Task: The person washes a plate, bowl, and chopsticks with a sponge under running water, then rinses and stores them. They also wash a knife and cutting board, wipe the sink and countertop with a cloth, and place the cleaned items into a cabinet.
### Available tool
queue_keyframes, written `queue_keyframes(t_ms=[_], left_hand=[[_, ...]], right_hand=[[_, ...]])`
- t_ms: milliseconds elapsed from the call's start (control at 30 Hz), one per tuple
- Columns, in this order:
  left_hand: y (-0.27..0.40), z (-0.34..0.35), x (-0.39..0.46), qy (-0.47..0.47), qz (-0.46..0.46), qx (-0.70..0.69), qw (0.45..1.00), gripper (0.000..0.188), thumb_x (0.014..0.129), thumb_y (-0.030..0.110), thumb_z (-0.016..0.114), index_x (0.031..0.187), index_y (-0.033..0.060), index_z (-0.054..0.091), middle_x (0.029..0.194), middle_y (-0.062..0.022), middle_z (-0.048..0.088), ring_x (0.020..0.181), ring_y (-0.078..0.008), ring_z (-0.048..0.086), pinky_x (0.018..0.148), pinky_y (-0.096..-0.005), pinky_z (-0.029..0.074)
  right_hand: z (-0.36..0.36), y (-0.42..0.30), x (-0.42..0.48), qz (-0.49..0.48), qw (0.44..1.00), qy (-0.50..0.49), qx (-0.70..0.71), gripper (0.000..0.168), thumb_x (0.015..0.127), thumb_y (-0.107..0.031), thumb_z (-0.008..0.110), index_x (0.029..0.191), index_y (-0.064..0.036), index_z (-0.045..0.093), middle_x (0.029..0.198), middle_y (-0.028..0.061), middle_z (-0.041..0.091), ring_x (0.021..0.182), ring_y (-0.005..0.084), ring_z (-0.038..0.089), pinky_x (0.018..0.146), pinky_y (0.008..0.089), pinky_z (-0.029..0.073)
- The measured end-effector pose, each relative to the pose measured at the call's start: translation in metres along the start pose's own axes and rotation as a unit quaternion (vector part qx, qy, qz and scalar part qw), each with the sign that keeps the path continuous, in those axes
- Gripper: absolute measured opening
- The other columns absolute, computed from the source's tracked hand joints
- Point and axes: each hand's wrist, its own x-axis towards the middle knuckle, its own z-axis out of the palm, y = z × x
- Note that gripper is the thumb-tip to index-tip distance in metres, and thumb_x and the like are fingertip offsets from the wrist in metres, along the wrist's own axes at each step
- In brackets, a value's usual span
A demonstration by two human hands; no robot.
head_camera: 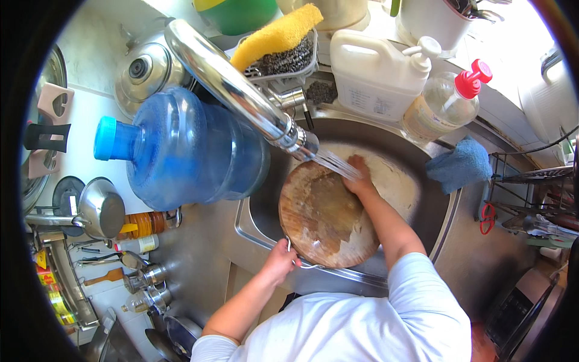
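A thick round wooden chopping board (328, 217) leans over the front rim of a stainless steel sink (425, 199), its face wet and stained. My left hand (281, 261) grips the metal wire handle (310, 266) on the board's near edge. Under the running water my right hand (358, 174) lies against the board's far right edge; the stream partly covers its fingers, and whether they hold the edge is unclear. Water falls in several thin jets from the chrome faucet (235, 90). Pale cloudy liquid (398, 181) shows in the sink beyond the board.
A big blue water jug (194, 147) lies on its side left of the sink. Behind stand a white pump jug (377, 74), a red-topped pump bottle (441, 106) and a sponge basket (289, 63). A blue cloth (461, 165) hangs at the right rim, near a wire rack (524, 194).
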Motion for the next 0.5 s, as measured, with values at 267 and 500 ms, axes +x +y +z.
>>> queue_keyframes(t_ms=[267,500], left_hand=[[-0.009,-0.007,0.01,0.009,-0.01,0.039,0.999,0.026,0.071,-0.005,0.039,0.095,0.0048,0.04,0.077,-0.005,0.05,0.05,-0.01,0.048,0.037,-0.0192,0.03],[0.006,-0.006,0.012,-0.007,0.004,-0.017,1.0,0.023,0.071,-0.003,0.042,0.093,0.0017,0.041,0.072,-0.0054,0.05,0.048,-0.0097,0.049,0.035,-0.0195,0.032]], right_hand=[[0.027,-0.046,-0.025,-0.183,0.974,0.11,0.074,0.047,0.08,-0.04,0.043,0.11,-0.004,0.048,0.115,0.017,0.046,0.109,0.0296,0.042,0.091,0.0378,0.032],[0.053,0.025,0.036,-0.039,0.803,0.137,0.579,0.033,0.085,-0.028,0.039,0.1,-0.002,0.055,0.093,0.0119,0.058,0.086,0.0266,0.055,0.08,0.0375,0.042]])
